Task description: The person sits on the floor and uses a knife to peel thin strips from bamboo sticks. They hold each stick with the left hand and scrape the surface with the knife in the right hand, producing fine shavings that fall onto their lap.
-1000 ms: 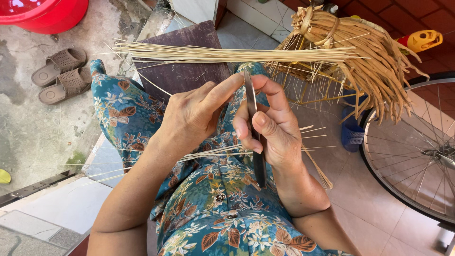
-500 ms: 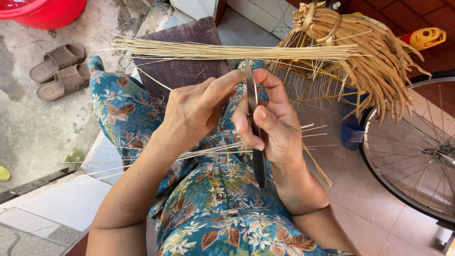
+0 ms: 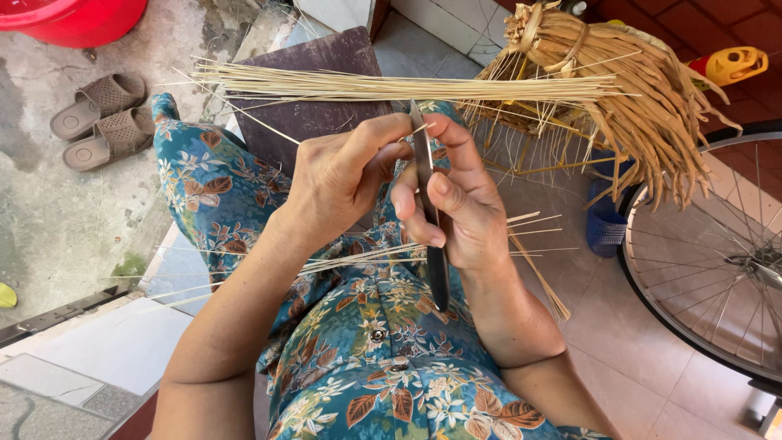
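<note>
You are mid-stroke at paring a thin strip (image 3: 244, 114): your right hand (image 3: 456, 204) is closed around the knife (image 3: 430, 220), blade up, while your left hand (image 3: 342, 175) pinches the strip against the edge near its tip. Next, I judge, comes a steady pull with light pressure (too much would likely snap it). The strip is pale, straw-coloured and very slender, running up and left from your fingers above your lap, below the bundle of strips (image 3: 391, 85) lying across the dark board (image 3: 318, 118).

Concrete ground (image 3: 49, 236) at left, brown sandals (image 3: 102, 121) upper left, red basin (image 3: 77, 18) at top edge, tiled floor (image 3: 652, 358) lower right, blue basket (image 3: 607, 228), bicycle wheel (image 3: 717, 269) at right
</note>
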